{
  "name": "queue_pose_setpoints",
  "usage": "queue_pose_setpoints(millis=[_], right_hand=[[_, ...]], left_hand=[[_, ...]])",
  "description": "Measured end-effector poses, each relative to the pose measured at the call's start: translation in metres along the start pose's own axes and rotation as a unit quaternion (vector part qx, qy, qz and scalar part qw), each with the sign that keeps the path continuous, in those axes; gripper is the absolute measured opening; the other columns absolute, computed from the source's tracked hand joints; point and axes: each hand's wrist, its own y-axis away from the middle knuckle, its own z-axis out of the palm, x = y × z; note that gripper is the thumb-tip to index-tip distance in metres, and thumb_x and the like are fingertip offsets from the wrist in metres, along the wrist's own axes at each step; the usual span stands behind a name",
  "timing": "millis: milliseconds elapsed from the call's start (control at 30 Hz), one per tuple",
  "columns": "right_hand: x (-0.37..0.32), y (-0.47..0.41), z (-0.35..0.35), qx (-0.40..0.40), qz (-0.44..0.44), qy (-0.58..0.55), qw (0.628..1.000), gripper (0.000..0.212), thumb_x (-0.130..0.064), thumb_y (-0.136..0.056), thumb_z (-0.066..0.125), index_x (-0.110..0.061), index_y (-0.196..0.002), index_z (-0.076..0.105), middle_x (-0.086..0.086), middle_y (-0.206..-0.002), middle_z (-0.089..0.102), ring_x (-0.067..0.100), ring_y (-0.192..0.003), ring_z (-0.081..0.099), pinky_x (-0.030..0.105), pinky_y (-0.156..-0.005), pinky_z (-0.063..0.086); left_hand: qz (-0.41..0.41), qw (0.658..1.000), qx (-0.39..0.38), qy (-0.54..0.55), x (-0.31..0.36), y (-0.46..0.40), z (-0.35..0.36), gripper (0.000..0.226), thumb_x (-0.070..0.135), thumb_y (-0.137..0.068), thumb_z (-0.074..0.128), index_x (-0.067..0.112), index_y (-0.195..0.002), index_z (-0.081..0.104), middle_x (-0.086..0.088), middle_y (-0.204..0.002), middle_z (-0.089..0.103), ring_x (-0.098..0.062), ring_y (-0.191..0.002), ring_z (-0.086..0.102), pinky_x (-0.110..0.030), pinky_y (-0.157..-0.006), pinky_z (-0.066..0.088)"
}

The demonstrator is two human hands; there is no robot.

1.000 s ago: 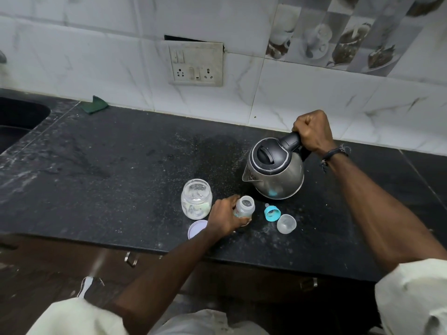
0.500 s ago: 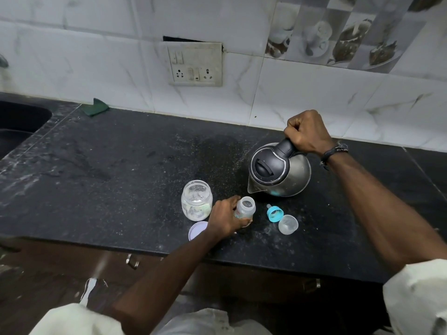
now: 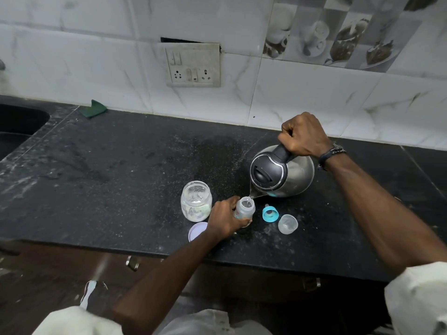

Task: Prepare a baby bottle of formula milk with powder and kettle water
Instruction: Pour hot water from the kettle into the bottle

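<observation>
The left hand (image 3: 226,217) wraps the light, tippable baby bottle (image 3: 244,209) low on the surface (image 3: 121,170), steadying it. Beyond, the right hand (image 3: 303,135) clenches the heavy steel kettle (image 3: 281,174) by its handle, spout over the bottle's mouth.

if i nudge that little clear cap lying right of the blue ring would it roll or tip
The clear cap looks like thin, hollow plastic, so it is probably very light and would skid easily on the smooth dark counter. It is dome-shaped and seems to lie tilted, so a nudge could well set it rolling in a curve, perhaps into the blue ring beside it.
</observation>
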Motion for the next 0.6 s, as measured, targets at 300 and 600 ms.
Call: queue_pose_setpoints(millis=[300, 600], right_hand=[[0.0003, 0.0036, -0.0025, -0.003, 0.009, 0.03, 1.0, 0.039, -0.038, -0.063, 0.039, -0.004, -0.045, 0.041, 0.008, -0.041, 0.027, 0.023, -0.047, 0.018, 0.03, -0.049, 0.023], [-0.0033, 0.0054, -0.0042, -0.006, 0.002, 0.043, 0.999, 0.032, -0.037, -0.063, 0.04, -0.014, -0.043, 0.032, 0.004, -0.039, 0.026, 0.021, -0.044, 0.019, 0.026, -0.048, 0.02]], left_hand=[[0.006, 1.0, 0.002, -0.005, -0.0007, 0.0007, -0.0001, 0.056, 0.045, -0.061, 0.084, 0.024, -0.11, 0.067, 0.01, -0.1, 0.075, -0.006, -0.09, 0.069, -0.039, -0.082, 0.057], [0.006, 1.0, -0.002, -0.005, 0.0025, 0.0018, -0.0015, 0.057, 0.044, -0.063, 0.083, 0.023, -0.113, 0.067, 0.01, -0.102, 0.075, -0.007, -0.091, 0.068, -0.038, -0.083, 0.056]])
